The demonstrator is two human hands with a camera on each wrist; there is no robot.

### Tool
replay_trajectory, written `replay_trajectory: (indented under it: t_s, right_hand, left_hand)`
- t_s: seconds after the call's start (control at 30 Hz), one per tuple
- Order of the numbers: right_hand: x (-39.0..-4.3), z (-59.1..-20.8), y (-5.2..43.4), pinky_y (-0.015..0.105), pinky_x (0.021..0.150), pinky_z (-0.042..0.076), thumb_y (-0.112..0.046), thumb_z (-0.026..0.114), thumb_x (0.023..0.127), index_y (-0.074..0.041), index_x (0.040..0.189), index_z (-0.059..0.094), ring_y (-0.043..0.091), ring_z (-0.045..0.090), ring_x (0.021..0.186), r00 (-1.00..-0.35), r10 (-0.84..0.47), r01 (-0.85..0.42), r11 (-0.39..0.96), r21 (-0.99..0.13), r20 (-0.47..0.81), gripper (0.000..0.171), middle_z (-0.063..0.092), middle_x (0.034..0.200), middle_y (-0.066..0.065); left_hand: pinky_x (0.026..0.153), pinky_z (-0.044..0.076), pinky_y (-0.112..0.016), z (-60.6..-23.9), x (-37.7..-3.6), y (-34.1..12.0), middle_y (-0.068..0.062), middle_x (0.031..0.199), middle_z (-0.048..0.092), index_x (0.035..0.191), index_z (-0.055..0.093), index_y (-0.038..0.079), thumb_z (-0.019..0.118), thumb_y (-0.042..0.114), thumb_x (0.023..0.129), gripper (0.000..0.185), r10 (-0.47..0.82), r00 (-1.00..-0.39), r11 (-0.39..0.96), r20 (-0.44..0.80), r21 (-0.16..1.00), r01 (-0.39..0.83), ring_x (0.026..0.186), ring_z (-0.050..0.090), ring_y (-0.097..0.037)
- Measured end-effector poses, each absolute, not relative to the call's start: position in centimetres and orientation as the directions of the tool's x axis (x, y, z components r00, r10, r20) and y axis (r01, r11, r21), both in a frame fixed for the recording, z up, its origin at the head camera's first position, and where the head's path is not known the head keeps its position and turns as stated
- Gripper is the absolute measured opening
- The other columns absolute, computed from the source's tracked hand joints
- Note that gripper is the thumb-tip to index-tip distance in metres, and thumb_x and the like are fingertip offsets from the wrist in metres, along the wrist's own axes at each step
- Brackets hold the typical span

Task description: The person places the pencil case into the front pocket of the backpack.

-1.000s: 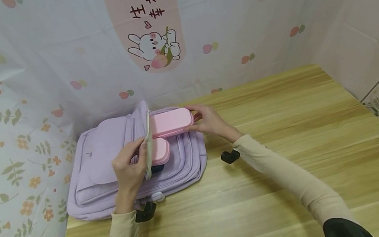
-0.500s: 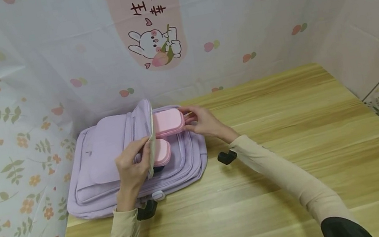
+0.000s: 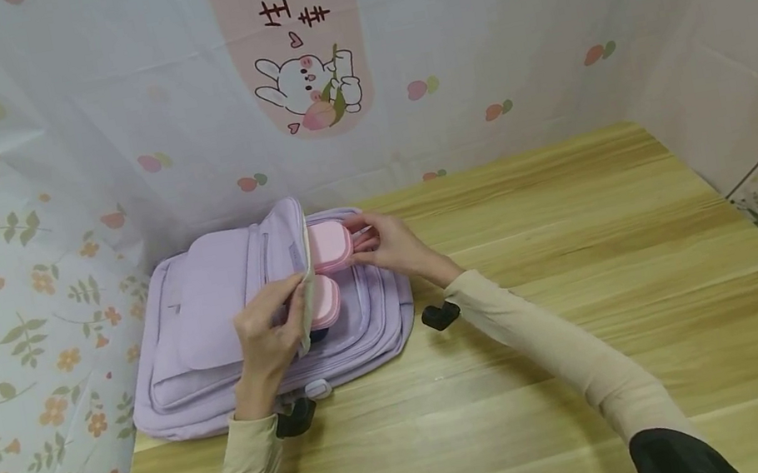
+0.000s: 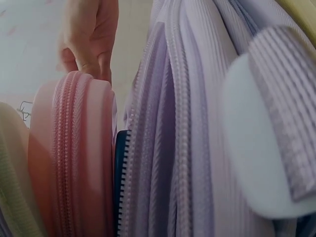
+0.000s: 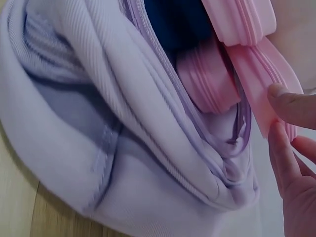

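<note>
Navy lining inside lilac backpack shows only on wrist views.

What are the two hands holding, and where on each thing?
The left hand grips the backpack by the edge of its opened flap. The right hand holds the upper pink case at its outer end.

Soft even light, wrist cams blurry
</note>
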State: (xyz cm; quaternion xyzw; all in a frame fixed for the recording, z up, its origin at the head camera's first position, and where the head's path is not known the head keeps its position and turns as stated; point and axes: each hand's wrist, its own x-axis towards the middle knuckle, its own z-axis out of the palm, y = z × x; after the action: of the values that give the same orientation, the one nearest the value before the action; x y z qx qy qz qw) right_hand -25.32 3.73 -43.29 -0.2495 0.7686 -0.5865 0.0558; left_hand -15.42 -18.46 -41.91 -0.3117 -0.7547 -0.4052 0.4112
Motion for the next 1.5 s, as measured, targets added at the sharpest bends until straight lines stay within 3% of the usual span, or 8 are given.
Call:
replay_trajectory:
  t_s: [0.23,0.47,0.53,0.6,0.7,0.77,1.07,1.5]
  right_hand:
    - [-25.2,-43.5,3.1,0.026,0.087,0.061,0.006,0.079,0.083,0.011,0.133,0.055,0.037,0.071,0.102,-0.865,-0.455,-0.333,0.206,-0.920,0.211,0.056,0.065,0.126,0.028]
    - [-25.2,-43.5,3.0,0.026,0.089,0.061,0.006,0.078,0.084,0.011,0.135,0.054,0.038,0.071,0.103,-0.866,-0.460,-0.332,0.231,-0.915,0.198,0.057,0.064,0.127,0.028]
    - [-25.2,-43.5,3.0,0.026,0.088,0.061,0.006,0.077,0.084,0.012,0.135,0.054,0.038,0.071,0.103,-0.863,-0.463,-0.338,0.234,-0.911,0.201,0.056,0.064,0.128,0.028]
    - [-25.2,-43.5,3.1,0.026,0.088,0.061,0.006,0.077,0.084,0.012,0.134,0.054,0.038,0.071,0.103,-0.861,-0.465,-0.344,0.236,-0.909,0.205,0.056,0.064,0.128,0.028]
    - [-25.2,-43.6,3.1,0.027,0.089,0.061,0.006,0.077,0.084,0.012,0.134,0.054,0.038,0.071,0.103,-0.860,-0.467,-0.341,0.227,-0.912,0.205,0.056,0.063,0.128,0.028]
    - [-25.2,-43.6,3.2,0.027,0.089,0.061,0.006,0.077,0.084,0.012,0.134,0.054,0.038,0.070,0.104,-0.862,-0.465,-0.335,0.223,-0.915,0.202,0.056,0.063,0.128,0.028]
    - [-25.3,-43.4,3.0,0.024,0.086,0.061,0.004,0.080,0.083,0.010,0.133,0.058,0.036,0.071,0.102,-0.873,-0.445,-0.317,0.210,-0.925,0.198,0.055,0.068,0.120,0.027]
    - [-26.0,-44.1,3.2,0.026,0.091,0.060,0.007,0.073,0.088,0.011,0.129,0.059,0.037,0.070,0.106,-0.858,-0.454,-0.369,0.218,-0.904,0.241,0.044,0.066,0.123,0.027]
  left_hand:
    - [0.075,0.053,-0.019,-41.8,-15.2,-18.3,-0.020,0.088,0.074,0.101,0.074,-0.008,0.065,-0.007,0.088,0.016,0.111,-0.523,0.524,0.845,0.398,0.753,0.074,0.068,-0.031]
    - [0.096,0.048,-0.013,-41.1,-14.4,-17.8,-0.026,0.115,0.070,0.104,0.063,-0.012,0.056,-0.009,0.096,0.011,0.005,-0.677,0.516,0.736,0.578,0.632,0.105,0.068,-0.036]
    - [0.083,0.049,-0.008,-41.1,-14.3,-17.8,-0.026,0.108,0.071,0.106,0.059,-0.013,0.052,-0.009,0.098,0.011,-0.014,-0.722,0.496,0.692,0.632,0.596,0.093,0.070,-0.028]
    - [0.065,0.044,-0.005,-41.2,-14.2,-17.9,-0.023,0.089,0.069,0.108,0.057,-0.013,0.050,-0.009,0.100,0.011,-0.034,-0.754,0.474,0.656,0.675,0.566,0.074,0.064,-0.015]
    - [0.048,0.030,-0.012,-41.4,-14.2,-18.1,-0.012,0.065,0.053,0.109,0.055,-0.014,0.048,-0.010,0.100,0.012,-0.062,-0.769,0.434,0.636,0.711,0.553,0.057,0.040,-0.002]
    - [0.046,0.028,-0.015,-41.6,-14.3,-18.2,-0.006,0.063,0.047,0.110,0.054,-0.015,0.047,-0.011,0.100,0.013,-0.069,-0.773,0.413,0.631,0.723,0.554,0.055,0.035,0.002]
    - [0.045,0.028,-0.015,-41.6,-14.5,-18.7,0.007,0.065,0.041,0.110,0.052,-0.015,0.044,-0.007,0.102,0.014,-0.058,-0.794,0.353,0.605,0.757,0.550,0.054,0.035,0.001]
    - [0.046,0.029,-0.015,-41.9,-15.2,-17.5,0.010,0.068,0.043,0.109,0.050,-0.017,0.044,-0.007,0.102,0.013,-0.032,-0.817,0.265,0.576,0.793,0.548,0.057,0.036,0.002]
